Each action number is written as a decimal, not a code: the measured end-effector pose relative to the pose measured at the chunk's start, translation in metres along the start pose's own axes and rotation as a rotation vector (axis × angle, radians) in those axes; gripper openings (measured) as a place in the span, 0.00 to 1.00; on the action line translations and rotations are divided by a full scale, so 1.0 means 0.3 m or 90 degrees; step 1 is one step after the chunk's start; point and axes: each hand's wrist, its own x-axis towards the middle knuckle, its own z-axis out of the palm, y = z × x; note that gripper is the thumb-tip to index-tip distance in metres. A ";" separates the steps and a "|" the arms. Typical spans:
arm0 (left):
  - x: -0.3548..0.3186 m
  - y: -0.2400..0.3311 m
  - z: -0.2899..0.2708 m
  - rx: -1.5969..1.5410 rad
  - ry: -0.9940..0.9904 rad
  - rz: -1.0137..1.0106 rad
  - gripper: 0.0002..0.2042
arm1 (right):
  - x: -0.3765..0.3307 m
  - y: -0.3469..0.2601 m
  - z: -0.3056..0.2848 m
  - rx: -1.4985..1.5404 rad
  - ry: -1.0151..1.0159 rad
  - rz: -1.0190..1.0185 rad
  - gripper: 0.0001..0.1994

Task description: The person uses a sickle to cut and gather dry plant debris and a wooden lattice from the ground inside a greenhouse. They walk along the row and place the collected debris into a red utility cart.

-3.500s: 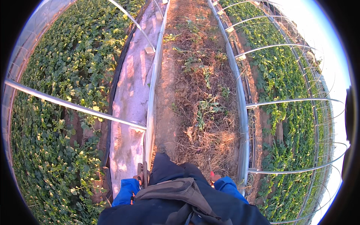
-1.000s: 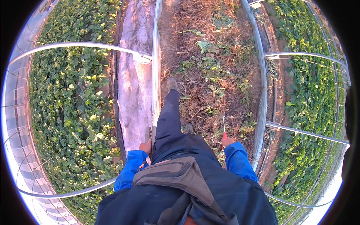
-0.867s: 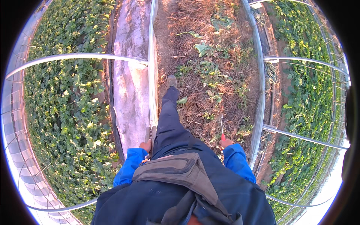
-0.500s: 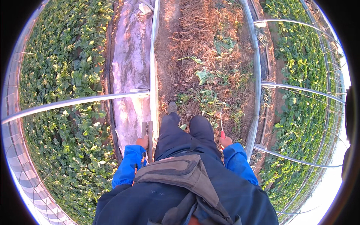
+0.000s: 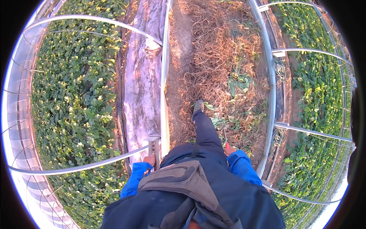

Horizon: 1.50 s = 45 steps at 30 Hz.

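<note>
At my left side, my left hand [image 5: 150,159] is closed around one of two grey-brown bars [image 5: 156,152] that run side by side. What kind of thing the bars belong to I cannot make out. My right hand [image 5: 230,151] grips the red handle [image 5: 227,145] of a hand tool. Its thin metal shaft [image 5: 225,134] points forward over the ground, and the small tip blends into the leaves and straw. One boot [image 5: 198,106] shows ahead of my body, on the edge of the dry straw.
Dry straw [image 5: 213,57] with green leaves [image 5: 239,83] covers the ground ahead, beside a bare dirt strip [image 5: 180,42]. Metal rails and curved hoops [image 5: 91,166] line both sides. A pale sheet [image 5: 143,87] and leafy crop beds [image 5: 76,99] lie on the left, more green plants [image 5: 309,95] on the right.
I have moved forward; the hoops, rails and leaves have slid down in the picture. One leg now reaches ahead. Both hands keep their holds.
</note>
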 end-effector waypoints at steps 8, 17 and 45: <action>0.060 0.626 -0.248 -0.009 -0.044 -0.023 0.42 | 0.242 -0.480 -0.587 0.082 0.107 -0.050 0.18; 0.305 1.268 -0.515 -0.045 -0.098 0.084 0.41 | 0.443 -1.216 -1.028 0.006 0.164 -0.113 0.21; 0.982 2.992 -1.806 0.062 -0.018 0.066 0.31 | 1.150 -3.103 -1.944 -0.081 0.019 -0.037 0.26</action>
